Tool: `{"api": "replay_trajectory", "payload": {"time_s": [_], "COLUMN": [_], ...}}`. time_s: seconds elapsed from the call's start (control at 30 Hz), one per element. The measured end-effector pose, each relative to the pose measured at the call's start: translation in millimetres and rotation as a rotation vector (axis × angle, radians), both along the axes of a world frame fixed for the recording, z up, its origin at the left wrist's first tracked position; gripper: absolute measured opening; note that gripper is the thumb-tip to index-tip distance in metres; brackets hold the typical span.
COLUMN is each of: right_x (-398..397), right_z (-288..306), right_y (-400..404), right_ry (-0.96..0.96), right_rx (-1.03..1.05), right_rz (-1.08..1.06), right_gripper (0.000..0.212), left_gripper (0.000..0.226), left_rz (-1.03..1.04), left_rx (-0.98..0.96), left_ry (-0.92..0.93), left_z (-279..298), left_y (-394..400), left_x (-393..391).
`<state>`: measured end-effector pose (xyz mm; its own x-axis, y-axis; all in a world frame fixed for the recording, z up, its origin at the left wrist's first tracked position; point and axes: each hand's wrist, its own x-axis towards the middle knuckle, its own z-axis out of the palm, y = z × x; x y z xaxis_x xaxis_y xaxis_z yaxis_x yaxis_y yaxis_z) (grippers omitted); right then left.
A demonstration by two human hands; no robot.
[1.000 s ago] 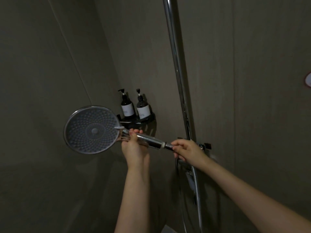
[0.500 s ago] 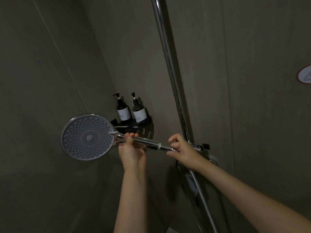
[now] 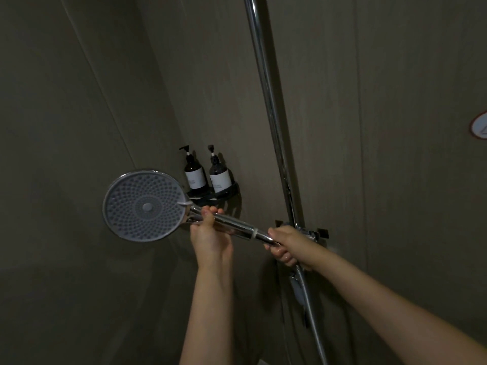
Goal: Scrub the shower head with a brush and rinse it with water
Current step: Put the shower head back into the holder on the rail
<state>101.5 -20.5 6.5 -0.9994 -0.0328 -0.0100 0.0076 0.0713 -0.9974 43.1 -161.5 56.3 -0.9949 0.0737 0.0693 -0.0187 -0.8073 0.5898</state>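
Observation:
A round chrome shower head (image 3: 144, 205) with a grey nozzle face points toward me at centre left. Its chrome handle (image 3: 238, 229) runs down to the right. My left hand (image 3: 210, 233) grips the handle just behind the head. My right hand (image 3: 288, 246) is closed around the handle's lower end, where the metal hose (image 3: 311, 306) starts, beside the black bracket (image 3: 320, 233) on the rail. No brush is in view and no water is running.
A chrome vertical rail (image 3: 268, 101) runs up the wall. Two dark pump bottles (image 3: 195, 172) (image 3: 220, 175) stand in a black corner shelf (image 3: 224, 194) behind the shower head. A round sign (image 3: 479, 126) shows at the right edge. Grey walls surround everything.
My right hand went from fingers loosely apart at the handle's end to closed around it. The shower head stays held in about the same place while my view shifts slightly.

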Motion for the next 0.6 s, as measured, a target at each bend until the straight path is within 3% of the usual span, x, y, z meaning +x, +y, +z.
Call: {"api": "replay_trajectory", "payload": {"time_s": [0.1, 0.17, 0.33, 0.4, 0.5, 0.6], "right_x": [-1, -3, -5, -1, 1, -1], "right_z": [-3, -5, -6, 0, 7, 0], "right_y": [0, -3, -3, -3, -1, -2], "right_ry": [0.022, 0.145, 0.374, 0.328, 0.085, 0.072], "right_rx": [-0.026, 0.133, 0.409, 0.446, 0.291, 0.227], "right_rz": [0.024, -0.021, -0.193, -0.139, -0.040, -0.002], "right_gripper": [0.029, 0.011, 0.019, 0.024, 0.033, 0.020], "left_gripper": [0.015, 0.018, 0.023, 0.023, 0.018, 0.019], "left_rz": [-0.002, 0.002, -0.005, 0.001, -0.008, 0.006], "left_rx": [0.018, 0.030, 0.041, 0.012, -0.048, -0.005], "left_ry": [0.003, -0.004, 0.000, 0.007, -0.011, -0.021], "left_z": [0, -1, -2, -2, -3, -4], "left_y": [0, -1, 0, 1, 1, 1], "left_x": [-3, -4, -3, -2, 1, 0]}}
